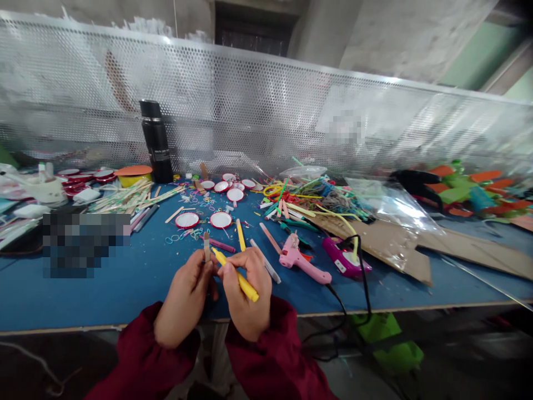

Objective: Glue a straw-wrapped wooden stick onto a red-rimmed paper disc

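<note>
The left hand has its grip pinching a small flat stick, held upright just inside the front edge of the tabletop, left of that edge's middle. The right hand has its grip pinching a yellow marker, its tapered end slanting toward the stick; whether the two touch cannot be told.

The likeliest trouble is a stray mark: with both things held in the air, a slip of either grip could send the tip past the narrow stick onto the left fingers. Pressing hard could tilt the stick, since it seems pinched only near its lower end. If dropped, it could fall off the front edge, which lies close below.

Toward the right corner of the front edge, a pink glue gun lies near the right hand. Its black cord hangs over that edge, so a snagged sleeve could drag it; if hot, it could burn. A pale marker beside the right hand could be knocked and roll, and the two white discs farther back could be smudged.
</note>
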Tool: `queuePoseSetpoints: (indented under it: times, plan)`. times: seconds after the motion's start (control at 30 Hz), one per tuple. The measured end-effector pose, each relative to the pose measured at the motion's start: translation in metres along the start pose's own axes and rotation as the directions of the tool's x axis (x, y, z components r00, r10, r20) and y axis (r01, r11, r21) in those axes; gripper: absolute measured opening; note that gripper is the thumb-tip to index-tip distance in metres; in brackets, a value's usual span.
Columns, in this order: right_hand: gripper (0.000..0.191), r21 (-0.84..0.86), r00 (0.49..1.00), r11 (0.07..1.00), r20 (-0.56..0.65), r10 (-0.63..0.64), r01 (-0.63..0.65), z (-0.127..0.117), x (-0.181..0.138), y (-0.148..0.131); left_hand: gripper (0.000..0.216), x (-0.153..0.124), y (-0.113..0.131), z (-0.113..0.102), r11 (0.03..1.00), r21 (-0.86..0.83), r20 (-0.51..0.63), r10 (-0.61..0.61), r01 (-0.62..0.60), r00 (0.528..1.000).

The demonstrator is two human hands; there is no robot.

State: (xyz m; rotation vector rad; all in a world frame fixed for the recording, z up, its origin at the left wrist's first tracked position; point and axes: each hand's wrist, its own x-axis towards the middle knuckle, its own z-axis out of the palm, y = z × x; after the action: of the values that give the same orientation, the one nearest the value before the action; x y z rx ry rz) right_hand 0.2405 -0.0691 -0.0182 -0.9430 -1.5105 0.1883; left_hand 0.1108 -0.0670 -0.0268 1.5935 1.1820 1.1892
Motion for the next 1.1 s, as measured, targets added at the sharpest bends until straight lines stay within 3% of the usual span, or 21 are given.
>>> queuePoseSetpoints:
  times: [0.3,0.5,0.73,1.1]
  plan:
    - [0.008,-0.004,0.998,0.999,0.052,-0.032,0.032,0.0014,0.0010,-0.0003,0.024,0.0015,-0.0023,-0.0009,0.992,0.117,-0.063,0.061,-0.053,0.996]
    - [0.008,-0.025,1.000,0.999,0.008,-0.025,0.025,0.0014,-0.0004,0.0002,0.020,0.0014,-0.0010,-0.0004,1.000,0.011,-0.019,0.014,-0.014,1.000]
    - [0.006,-0.018,0.996,0.997,0.045,-0.081,0.082,0.0034,-0.0009,-0.0016,0.021,0.0028,-0.0036,-0.0010,0.998,0.026,-0.056,0.054,-0.053,0.997]
    - [0.006,-0.064,0.998,0.996,0.014,-0.064,0.065,0.0020,-0.0013,-0.0015,0.021,0.0011,0.0022,-0.0027,0.998,-0.058,0.008,-0.001,0.001,1.000]
